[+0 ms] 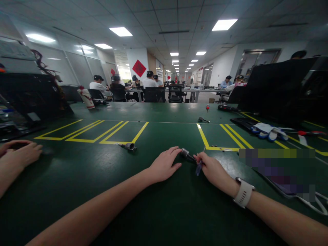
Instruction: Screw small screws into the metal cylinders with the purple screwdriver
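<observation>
In the middle of the green table lies a metal tool (185, 152) with a wide silver cylindrical head and a narrower dark shank. My left hand (166, 164) rests beside its head, fingers stretched and thumb apart; whether a fingertip touches the metal is unclear. On the other side, my right hand (211, 169) is closed around a small screwdriver (198, 168) with a clear purplish handle. A thin shaft points up past the fingers. These fingers are also at the shank's end, where contact is partly hidden. Several tiny dark pieces (216, 146) lie beyond the right hand.
A similar metal tool (130, 146) lies to the left. Another person's hands (24, 153) work at far left. Yellow tape (115, 142) marks the green table (153, 212). Right are gloves (269, 131), a blurred phone-like slab (276, 181), a red screwdriver (207, 108) and a small tool (203, 119).
</observation>
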The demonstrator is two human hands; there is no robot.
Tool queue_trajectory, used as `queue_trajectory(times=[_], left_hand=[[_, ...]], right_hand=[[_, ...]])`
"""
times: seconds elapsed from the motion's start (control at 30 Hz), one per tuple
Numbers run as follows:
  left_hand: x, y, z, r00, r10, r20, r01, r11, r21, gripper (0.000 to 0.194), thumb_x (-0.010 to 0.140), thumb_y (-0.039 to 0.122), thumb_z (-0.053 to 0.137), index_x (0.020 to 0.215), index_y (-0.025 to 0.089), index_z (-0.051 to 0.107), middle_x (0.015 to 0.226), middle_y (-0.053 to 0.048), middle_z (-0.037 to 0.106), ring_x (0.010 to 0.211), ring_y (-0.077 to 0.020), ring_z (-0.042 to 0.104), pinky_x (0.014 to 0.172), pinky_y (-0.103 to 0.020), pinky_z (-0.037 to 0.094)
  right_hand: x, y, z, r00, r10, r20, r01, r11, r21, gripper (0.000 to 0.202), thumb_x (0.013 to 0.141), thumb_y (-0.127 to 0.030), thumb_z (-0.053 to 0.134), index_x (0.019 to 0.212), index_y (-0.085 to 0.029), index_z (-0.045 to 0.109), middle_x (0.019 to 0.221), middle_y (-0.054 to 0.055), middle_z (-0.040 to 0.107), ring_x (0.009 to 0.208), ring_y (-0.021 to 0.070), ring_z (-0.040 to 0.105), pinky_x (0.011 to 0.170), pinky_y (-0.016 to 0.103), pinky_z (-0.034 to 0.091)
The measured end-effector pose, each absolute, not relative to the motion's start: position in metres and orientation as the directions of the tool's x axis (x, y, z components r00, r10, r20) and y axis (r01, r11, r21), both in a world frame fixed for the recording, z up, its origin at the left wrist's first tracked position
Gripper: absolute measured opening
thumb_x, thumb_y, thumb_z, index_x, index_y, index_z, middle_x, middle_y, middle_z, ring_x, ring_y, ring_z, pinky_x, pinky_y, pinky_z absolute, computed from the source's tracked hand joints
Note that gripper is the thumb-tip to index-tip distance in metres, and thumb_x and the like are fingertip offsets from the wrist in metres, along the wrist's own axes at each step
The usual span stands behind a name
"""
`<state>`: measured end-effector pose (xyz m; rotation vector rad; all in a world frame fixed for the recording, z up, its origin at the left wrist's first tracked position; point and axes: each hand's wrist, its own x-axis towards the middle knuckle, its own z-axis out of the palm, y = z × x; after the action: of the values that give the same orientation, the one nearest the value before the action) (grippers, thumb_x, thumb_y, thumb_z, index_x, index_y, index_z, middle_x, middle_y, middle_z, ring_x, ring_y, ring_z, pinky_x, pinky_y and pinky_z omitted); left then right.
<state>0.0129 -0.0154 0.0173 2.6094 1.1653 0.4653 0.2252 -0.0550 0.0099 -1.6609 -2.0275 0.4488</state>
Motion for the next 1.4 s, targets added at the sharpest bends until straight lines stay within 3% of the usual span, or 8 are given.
queue_trajectory(times=[0.17, 0.3, 0.37, 0.5, 0.7, 1.0, 1.23, 1.4], left_hand=[[0.008, -0.023, 0.019, 0.64, 0.74, 0.208, 0.655, -0.666, 0.357, 0.048, 0.085, 0.031, 0.05, 0.131, 0.024, 0.037, 0.142, -0.008, 0.036, 0.126, -0.0237, 0.039, 0.103, -0.043, 0.035], [0.005, -0.022, 0.021, 0.695, 0.695, 0.184, 0.617, -0.709, 0.342, 0.036, 0.083, 0.026, 0.053, 0.119, 0.023, 0.049, 0.124, -0.006, 0.054, 0.115, -0.0219, 0.049, 0.098, -0.041, 0.038], [0.003, -0.021, 0.022, 0.702, 0.69, 0.173, 0.608, -0.708, 0.358, 0.031, 0.082, 0.026, 0.055, 0.113, 0.022, 0.053, 0.113, -0.004, 0.059, 0.106, -0.0205, 0.054, 0.095, -0.039, 0.04], [-0.001, -0.022, 0.026, 0.697, 0.701, 0.151, 0.595, -0.683, 0.424, 0.03, 0.083, 0.025, 0.055, 0.112, 0.022, 0.053, 0.11, -0.003, 0.059, 0.1, -0.0187, 0.056, 0.088, -0.035, 0.043], [-0.015, -0.023, 0.034, 0.614, 0.775, 0.149, 0.604, -0.583, 0.544, 0.03, 0.082, 0.025, 0.056, 0.111, 0.022, 0.053, 0.109, -0.003, 0.058, 0.099, -0.0187, 0.055, 0.087, -0.034, 0.044], [-0.029, -0.028, 0.041, 0.537, 0.812, 0.229, 0.574, -0.55, 0.607, 0.03, 0.078, 0.024, 0.059, 0.107, 0.02, 0.054, 0.105, -0.004, 0.06, 0.097, -0.0196, 0.055, 0.085, -0.035, 0.045], [-0.025, -0.037, 0.039, 0.414, 0.848, 0.33, 0.512, -0.517, 0.686, 0.03, 0.072, 0.026, 0.065, 0.1, 0.019, 0.054, 0.099, -0.004, 0.059, 0.091, -0.0196, 0.057, 0.081, -0.036, 0.048], [-0.02, -0.043, 0.041, 0.33, 0.918, 0.221, 0.405, -0.349, 0.845, 0.031, 0.071, 0.025, 0.065, 0.099, 0.017, 0.052, 0.095, -0.005, 0.06, 0.086, -0.0203, 0.06, 0.079, -0.039, 0.049]], right_hand=[[0.213, -0.071, 0.006, -0.21, 0.964, 0.165, 0.758, 0.267, -0.596, 0.015, 0.085, -0.011, 0.035, 0.079, -0.021, 0.045, 0.079, 0.003, 0.063, 0.075, 0.0172, 0.063, 0.066, 0.028, 0.044], [0.216, -0.066, 0.015, -0.266, 0.954, 0.136, 0.64, 0.28, -0.715, 0.007, 0.084, -0.016, 0.043, 0.079, -0.022, 0.045, 0.083, 0.003, 0.066, 0.083, 0.0182, 0.065, 0.067, 0.028, 0.048], [0.229, -0.053, 0.022, -0.186, 0.968, 0.168, 0.611, 0.248, -0.752, 0.006, 0.084, -0.018, 0.045, 0.08, -0.022, 0.044, 0.094, 0.006, 0.067, 0.097, 0.0187, 0.063, 0.073, 0.029, 0.049], [0.257, -0.024, 0.026, 0.045, 0.982, 0.182, 0.853, 0.057, -0.519, 0.011, 0.089, -0.024, 0.039, 0.094, -0.018, 0.045, 0.119, 0.017, 0.059, 0.105, 0.026, 0.059, 0.086, 0.041, 0.046], [0.263, -0.017, 0.01, -0.041, 0.991, 0.125, 0.911, 0.089, -0.402, 0.018, 0.089, -0.026, 0.04, 0.096, -0.013, 0.049, 0.117, 0.019, 0.058, 0.117, 0.0305, 0.05, 0.108, 0.048, 0.019], [0.251, -0.05, 0.012, -0.244, 0.967, 0.072, 0.85, 0.249, -0.463, 0.024, 0.09, -0.035, 0.035, 0.105, -0.019, 0.046, 0.136, 0.011, 0.045, 0.125, 0.0239, 0.042, 0.101, 0.04, 0.037], [0.266, -0.023, 0.006, -0.053, 0.98, 0.191, 0.929, 0.119, -0.351, 0.027, 0.088, -0.026, 0.038, 0.106, -0.009, 0.048, 0.128, 0.025, 0.048, 0.123, 0.0334, 0.043, 0.105, 0.051, 0.024], [0.252, -0.036, 0.005, -0.118, 0.983, 0.14, 0.904, 0.165, -0.395, 0.028, 0.09, -0.034, 0.034, 0.106, -0.015, 0.047, 0.12, 0.019, 0.056, 0.115, 0.0289, 0.052, 0.096, 0.045, 0.04]])
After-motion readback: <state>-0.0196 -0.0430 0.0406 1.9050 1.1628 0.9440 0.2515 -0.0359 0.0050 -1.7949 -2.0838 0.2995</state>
